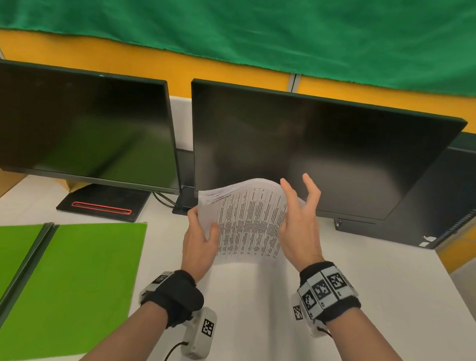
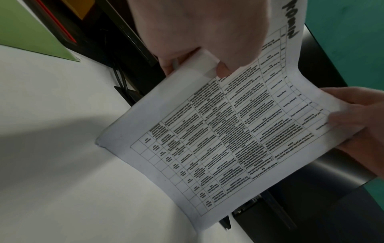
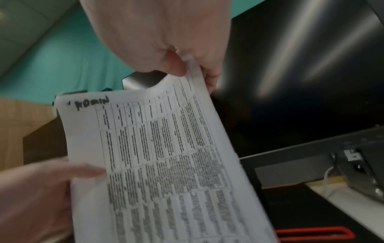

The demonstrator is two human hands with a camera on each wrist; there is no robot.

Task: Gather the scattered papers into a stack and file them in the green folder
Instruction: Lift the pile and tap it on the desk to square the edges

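Note:
A stack of printed papers (image 1: 250, 222) with tables of text stands on its lower edge on the white desk (image 1: 241, 318), bowed at the top. My left hand (image 1: 199, 237) grips its left edge, thumb in front and fingers behind. My right hand (image 1: 295, 219) pinches the right edge between thumb and fingers, with two fingers raised. In the left wrist view the papers (image 2: 218, 139) curve between both hands. The right wrist view shows the thumb of my right hand (image 3: 166, 41) pressed on the sheet (image 3: 162, 156). The green folder (image 1: 64, 278) lies open on the desk to the left.
Two dark monitors (image 1: 64, 122) (image 1: 311, 151) stand along the back of the desk. A black stand base with a red stripe (image 1: 102, 202) sits behind the folder. A black computer case (image 1: 467, 194) is at the back right. The desk edge runs down the right side.

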